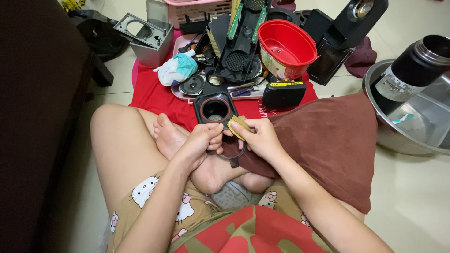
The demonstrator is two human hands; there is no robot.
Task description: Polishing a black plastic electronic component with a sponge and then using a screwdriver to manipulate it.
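I sit cross-legged on the floor. My left hand (202, 139) grips the near edge of a black speaker frame (215, 108) with a round red-rimmed opening, held over my feet. My right hand (259, 137) pinches a small tan piece of sandpaper or pad (237, 125) against the frame's right edge. A thin dark ring (233, 156) hangs below both hands. A brown cloth (328, 140) drapes over my right knee.
A red cloth (150, 96) on the floor carries a tray of speaker parts: a small round speaker driver (192, 85), a red plastic bowl (286, 47), a black box (283, 93). A steel basin (412, 126) with a black flask (412, 68) stands right. Dark furniture (37, 117) borders the left.
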